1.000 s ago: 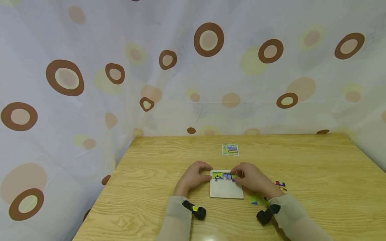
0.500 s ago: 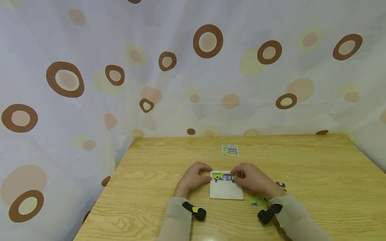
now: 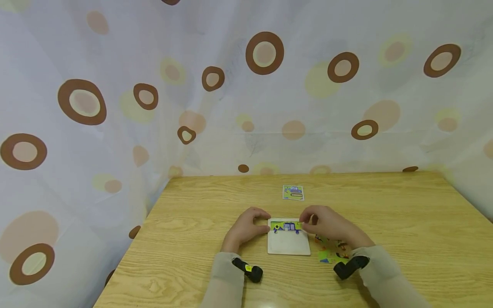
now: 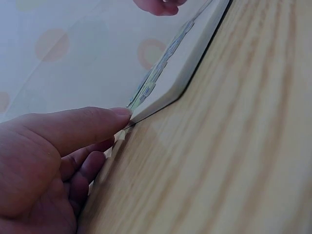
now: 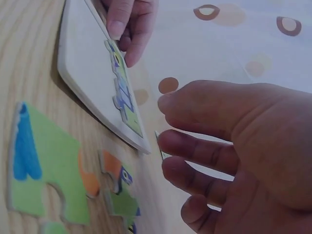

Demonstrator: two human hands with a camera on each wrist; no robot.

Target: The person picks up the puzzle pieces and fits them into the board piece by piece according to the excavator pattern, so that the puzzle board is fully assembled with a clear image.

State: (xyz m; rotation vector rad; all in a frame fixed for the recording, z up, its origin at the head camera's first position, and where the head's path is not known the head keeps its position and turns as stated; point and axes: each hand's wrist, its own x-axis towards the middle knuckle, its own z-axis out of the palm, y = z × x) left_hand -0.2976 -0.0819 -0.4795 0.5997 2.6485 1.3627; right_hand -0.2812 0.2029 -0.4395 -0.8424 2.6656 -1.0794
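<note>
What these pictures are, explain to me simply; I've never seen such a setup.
No machine here: a person's bare left hand and right hand do the work. A head-worn camera took the wide picture; small black cameras on the wrists took the close-ups. On the light-brown wood-grain table lies a squarish white board, with flat multicoloured jigsaw pieces along its far side. Loose green, blue and orange pieces lie to its right; a small green-and-blue printed card lies beyond. The left hand grips the board's left edge; the right hand, by its far right corner, shows nothing held.
</note>
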